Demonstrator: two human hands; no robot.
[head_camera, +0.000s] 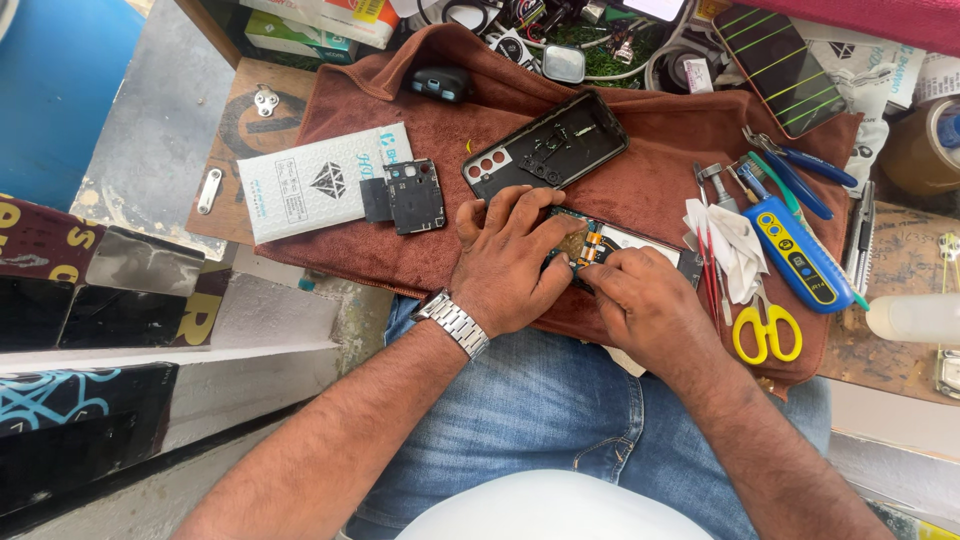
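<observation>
Opened phone (612, 243) lay on brown cloth (660, 140), directly beneath and between both hands, circuitry exposed. Left hand (508, 262), fingers spread, pressed flat on phone's near-left end; wristwatch (452, 322) at its wrist. Right hand (640, 300), fingertips pinched together on the exposed interior; whether anything small was gripped, cannot tell. Hands nearly touching over the phone. Beyond the left hand: detached black back cover (546, 146), inner face up. Farther left of that hand: small black inner frame (414, 196) and white flat package (325, 182). Just right of the right hand: crumpled white tissue (738, 246), yellow-handled scissors (768, 328), blue-and-yellow tool (800, 254), blue-handled pliers (806, 166).
</observation>
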